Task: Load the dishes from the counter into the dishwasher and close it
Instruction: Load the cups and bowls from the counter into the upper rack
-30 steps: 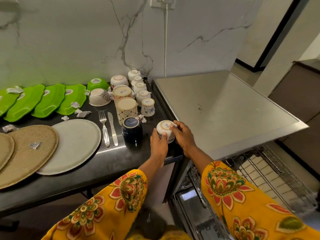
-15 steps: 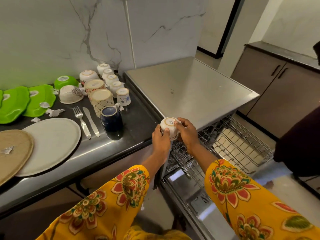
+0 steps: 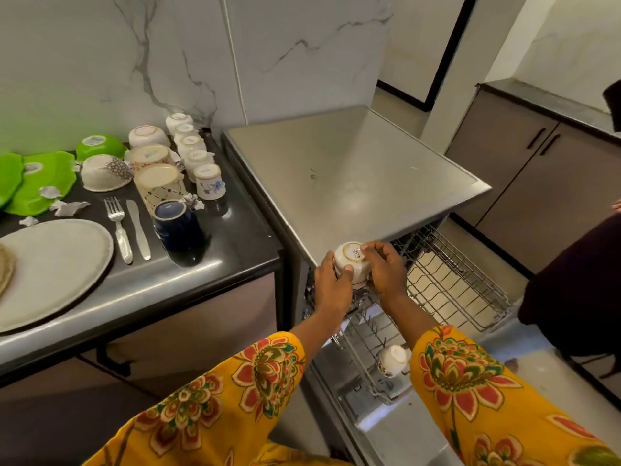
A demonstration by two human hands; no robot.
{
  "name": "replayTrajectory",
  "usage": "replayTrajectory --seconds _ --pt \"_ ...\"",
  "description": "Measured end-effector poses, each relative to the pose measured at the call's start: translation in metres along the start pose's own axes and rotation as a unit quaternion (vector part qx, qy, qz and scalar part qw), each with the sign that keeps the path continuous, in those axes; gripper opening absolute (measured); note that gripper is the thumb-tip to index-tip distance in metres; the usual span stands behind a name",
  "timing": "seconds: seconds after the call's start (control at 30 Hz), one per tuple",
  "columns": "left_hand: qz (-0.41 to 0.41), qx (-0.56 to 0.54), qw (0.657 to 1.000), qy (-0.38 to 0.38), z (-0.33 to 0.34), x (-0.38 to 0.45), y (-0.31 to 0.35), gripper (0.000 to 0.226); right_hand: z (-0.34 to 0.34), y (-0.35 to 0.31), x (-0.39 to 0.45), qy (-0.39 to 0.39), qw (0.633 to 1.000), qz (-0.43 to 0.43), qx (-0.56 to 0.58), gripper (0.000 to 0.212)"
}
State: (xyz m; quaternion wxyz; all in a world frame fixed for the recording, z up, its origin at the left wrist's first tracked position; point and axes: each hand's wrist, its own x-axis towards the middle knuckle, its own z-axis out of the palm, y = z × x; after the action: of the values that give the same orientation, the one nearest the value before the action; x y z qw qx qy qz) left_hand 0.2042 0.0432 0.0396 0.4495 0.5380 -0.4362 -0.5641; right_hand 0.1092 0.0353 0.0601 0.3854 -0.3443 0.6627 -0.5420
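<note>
I hold a small white cup (image 3: pixel 349 262) upside down with both hands, at the front corner of the steel dishwasher top (image 3: pixel 353 176), above the pulled-out upper wire rack (image 3: pixel 450 280). My left hand (image 3: pixel 331 285) grips its left side and my right hand (image 3: pixel 384 272) grips its right side. Another white cup (image 3: pixel 393 359) lies in the lower rack (image 3: pixel 366 334). On the dark counter (image 3: pixel 235 243) stand a blue mug (image 3: pixel 176 223), several upturned white cups (image 3: pixel 208 181), patterned bowls (image 3: pixel 159 185), a fork (image 3: pixel 117 227), a knife (image 3: pixel 137 227) and a large grey plate (image 3: pixel 50 267).
Green plates (image 3: pixel 40 183) and a green bowl (image 3: pixel 99 146) sit at the counter's back left, with crumpled paper scraps (image 3: pixel 67 207) among them. The open dishwasher door (image 3: pixel 396 428) lies low in front of me. Another person (image 3: pixel 578 284) stands at the right, before brown cabinets (image 3: pixel 537 169).
Both hands lifted the white cup off the counter's corner and carried it right, over the dishwasher's racks. My view swung right and down, showing the racks and a cup inside.
</note>
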Motion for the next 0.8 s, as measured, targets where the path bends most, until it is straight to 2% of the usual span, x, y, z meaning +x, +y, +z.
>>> replayTrajectory --seconds 0.4,0.47,0.5,0.8 --pt "-0.087 0.011 0.996 0.011 0.065 0.002 -0.032 0.054 -0.063 0.038 0.033 -0.043 0.997 0.056 -0.042 0.013" --pt "-0.104 0.003 0.995 0.013 0.072 0.005 -0.039 0.051 -0.071 0.044 0.038 -0.057 0.995 0.071 -0.043 0.006" --pt "-0.112 -0.004 0.994 0.009 0.076 0.005 -0.041 0.048 -0.075 0.047 0.041 -0.066 0.993 0.084 -0.047 0.002" --pt "-0.259 -0.143 0.955 -0.004 0.098 0.023 -0.053 0.04 -0.1 0.079 0.079 -0.12 0.97 0.204 -0.05 0.013"
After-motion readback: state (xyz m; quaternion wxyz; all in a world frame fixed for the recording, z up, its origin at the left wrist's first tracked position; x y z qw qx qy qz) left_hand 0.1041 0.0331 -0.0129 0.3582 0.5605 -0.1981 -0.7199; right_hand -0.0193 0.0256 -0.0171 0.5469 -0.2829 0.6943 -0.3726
